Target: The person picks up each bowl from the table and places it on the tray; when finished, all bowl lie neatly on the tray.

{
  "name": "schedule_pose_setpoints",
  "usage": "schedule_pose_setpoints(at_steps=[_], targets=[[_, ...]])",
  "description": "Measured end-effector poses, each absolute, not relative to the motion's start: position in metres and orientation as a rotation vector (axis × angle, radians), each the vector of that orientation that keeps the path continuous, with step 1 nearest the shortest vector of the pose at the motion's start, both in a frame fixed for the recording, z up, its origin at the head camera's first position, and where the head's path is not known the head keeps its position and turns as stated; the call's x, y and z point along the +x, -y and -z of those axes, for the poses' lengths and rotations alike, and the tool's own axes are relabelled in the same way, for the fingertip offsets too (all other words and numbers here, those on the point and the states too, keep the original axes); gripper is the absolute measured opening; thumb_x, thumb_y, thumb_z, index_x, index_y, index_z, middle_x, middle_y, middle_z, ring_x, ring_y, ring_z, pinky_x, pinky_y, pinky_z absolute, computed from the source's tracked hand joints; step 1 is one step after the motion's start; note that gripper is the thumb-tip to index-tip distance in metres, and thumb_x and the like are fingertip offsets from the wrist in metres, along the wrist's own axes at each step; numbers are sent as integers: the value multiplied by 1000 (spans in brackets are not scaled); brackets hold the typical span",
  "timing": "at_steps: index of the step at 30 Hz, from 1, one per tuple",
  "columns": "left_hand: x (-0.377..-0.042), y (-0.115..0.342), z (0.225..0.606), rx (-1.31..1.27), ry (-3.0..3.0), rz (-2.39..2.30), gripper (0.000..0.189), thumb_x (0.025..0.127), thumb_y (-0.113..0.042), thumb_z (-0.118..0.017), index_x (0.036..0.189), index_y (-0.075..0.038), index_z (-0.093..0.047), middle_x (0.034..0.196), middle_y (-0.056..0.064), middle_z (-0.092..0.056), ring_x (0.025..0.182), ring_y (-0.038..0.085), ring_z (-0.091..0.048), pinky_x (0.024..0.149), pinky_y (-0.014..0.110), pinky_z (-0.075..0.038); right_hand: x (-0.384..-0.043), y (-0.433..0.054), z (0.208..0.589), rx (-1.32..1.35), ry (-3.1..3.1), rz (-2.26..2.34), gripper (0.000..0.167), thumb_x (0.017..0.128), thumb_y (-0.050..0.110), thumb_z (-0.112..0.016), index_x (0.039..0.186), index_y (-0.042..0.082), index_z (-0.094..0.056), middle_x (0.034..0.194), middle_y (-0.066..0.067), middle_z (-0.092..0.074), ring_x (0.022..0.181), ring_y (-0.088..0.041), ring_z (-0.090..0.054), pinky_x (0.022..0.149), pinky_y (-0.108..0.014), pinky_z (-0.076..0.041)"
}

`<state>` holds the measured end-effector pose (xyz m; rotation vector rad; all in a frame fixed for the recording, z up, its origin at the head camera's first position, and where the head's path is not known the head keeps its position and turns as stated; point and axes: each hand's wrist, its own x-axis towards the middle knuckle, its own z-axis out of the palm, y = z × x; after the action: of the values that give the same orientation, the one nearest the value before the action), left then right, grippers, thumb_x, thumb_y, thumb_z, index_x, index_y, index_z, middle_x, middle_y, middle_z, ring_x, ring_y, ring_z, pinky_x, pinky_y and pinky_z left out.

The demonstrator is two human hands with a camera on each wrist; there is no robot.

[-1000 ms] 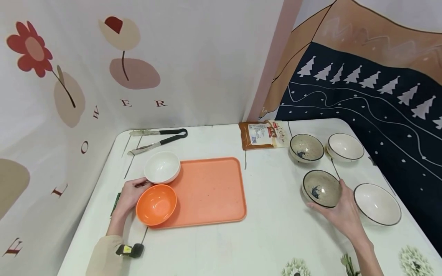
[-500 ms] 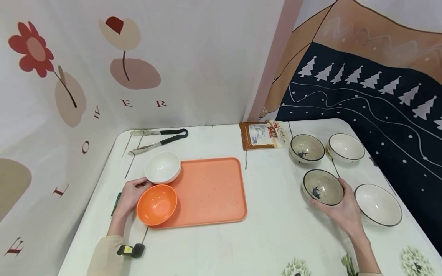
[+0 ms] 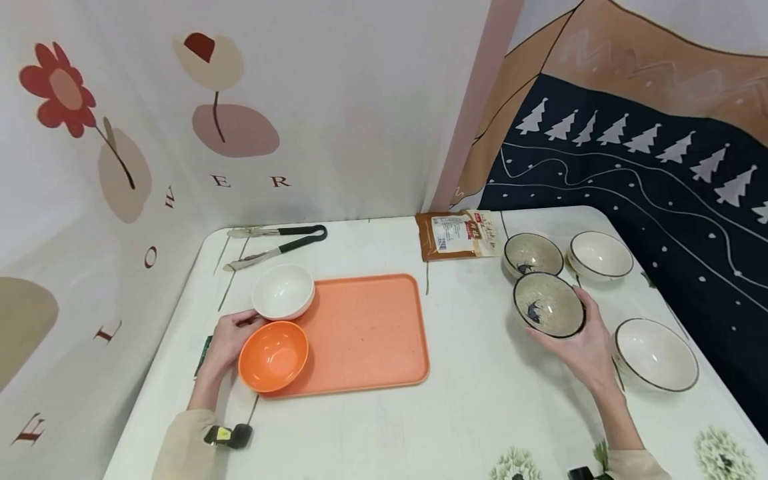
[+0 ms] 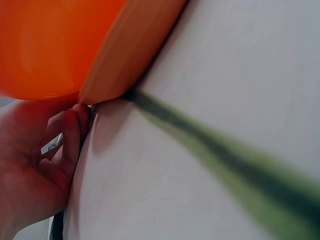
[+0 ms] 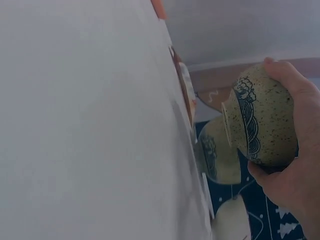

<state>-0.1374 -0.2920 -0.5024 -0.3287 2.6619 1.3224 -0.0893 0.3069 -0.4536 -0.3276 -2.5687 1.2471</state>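
My right hand point(image 3: 585, 353) grips a speckled grey-beige bowl point(image 3: 551, 303) with a dark rim and a blue painted motif, thumb and fingers spread round its side. The right wrist view shows its patterned outside and foot raised off the table. A matching bowl point(image 3: 534, 255) stands just behind it. My left hand point(image 3: 228, 337) is at the left edge of an orange tray point(image 3: 366, 333), its curled fingers point(image 4: 71, 132) pinching the tray's rim, partly hidden under an orange bowl point(image 3: 273, 357). That bowl and a white bowl point(image 3: 282, 291) overlap the tray's left side.
Two white dark-rimmed bowls, a far one point(image 3: 600, 255) and a near one point(image 3: 656, 355), stand on the right. A brown food packet point(image 3: 459, 235) lies at the back. Black-handled tongs point(image 3: 282, 245) lie at the back left. Printed curtains rise behind the table.
My right hand has raised the speckled bowl and carried it slightly back and left, so it now overlaps the matching bowl in the head view. My left hand stays in place.
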Motion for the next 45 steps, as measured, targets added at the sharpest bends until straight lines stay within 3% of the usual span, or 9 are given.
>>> schedule_pose_setpoints(at_steps=[6, 16, 30, 38, 45], targets=[[-137, 292, 502, -324, -2675, -1321, 44, 103, -21, -55, 142, -1, -56, 138, 26, -61, 126, 41, -59, 102, 53, -52, -108, -286, 450, -204, 2519, -1280, 112, 61, 20, -96, 155, 8, -35, 150, -22, -48, 137, -40, -45, 110, -60, -35], [-136, 292, 503, -320, -2679, -1328, 44, 103, -23, -56, 142, -1, -56, 137, 25, -62, 125, 39, -60, 100, 51, -53, -139, -246, 452, -78, 2573, -1398, 114, 66, 26, -94, 157, 7, -28, 158, -24, -37, 145, -43, -35, 116, -65, -30], [-137, 292, 503, -310, -2665, -1335, 46, 104, -25, -54, 144, -1, -54, 141, 25, -58, 132, 43, -54, 105, 56, -49, -175, -163, 459, 290, 2599, -1543, 117, 60, 31, -98, 154, 8, -33, 150, -17, -48, 136, -37, -48, 112, -59, -40], [-136, 294, 500, -319, -2665, -1329, 47, 104, -26, -55, 144, -1, -53, 141, 26, -57, 131, 43, -55, 105, 56, -49, -188, -113, 457, 461, 2628, -1630, 117, 60, 34, -97, 155, 11, -32, 149, -16, -47, 134, -34, -49, 109, -57, -43], [-136, 292, 501, -312, -2649, -1327, 48, 104, -28, -55, 144, -2, -54, 140, 25, -59, 128, 40, -57, 104, 54, -50, -197, -78, 466, 658, 2661, -1582, 119, 60, 40, -97, 154, 7, -33, 147, -14, -49, 129, -29, -54, 106, -51, -47]])
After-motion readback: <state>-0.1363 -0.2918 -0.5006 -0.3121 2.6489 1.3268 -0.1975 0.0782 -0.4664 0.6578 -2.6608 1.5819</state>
